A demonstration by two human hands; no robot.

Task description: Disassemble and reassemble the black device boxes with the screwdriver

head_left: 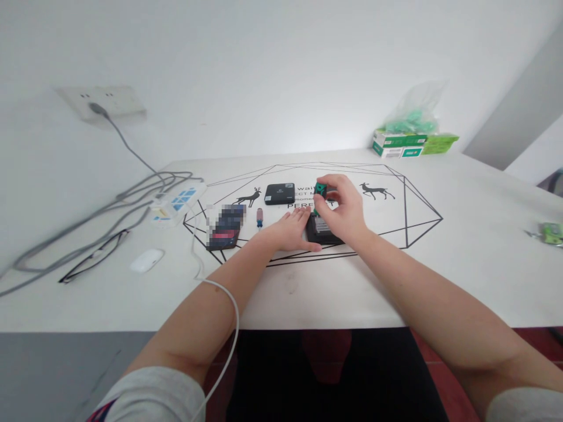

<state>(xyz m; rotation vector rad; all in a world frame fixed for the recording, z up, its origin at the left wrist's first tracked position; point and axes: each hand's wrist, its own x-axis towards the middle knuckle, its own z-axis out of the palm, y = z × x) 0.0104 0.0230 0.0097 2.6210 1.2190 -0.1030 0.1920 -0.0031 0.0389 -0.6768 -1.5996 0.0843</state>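
My right hand (347, 210) is closed around a green and black screwdriver (321, 189), held upright with its lower end over a black rectangular device (314, 233). A greyish inner part shows on the device's upper side, but my right hand covers much of it. The screwdriver's tip is too hidden to make out. My left hand (291, 230) lies with fingers stretched and thumb apart against the device's left side. Left of the hands, a flat black square case (280, 193) rests on the table. Closer to my left forearm lies a small screwdriver (259, 218) with a reddish and blue handle.
A phone (233, 225), white mouse-like object (148, 260), glasses (94, 257) and power strip (178, 202) with grey cables occupy the left. A white cable (231, 299) crosses my left arm. Green-white boxes (399, 140) stand at the back right; a small green packet (551, 232) lies far right.
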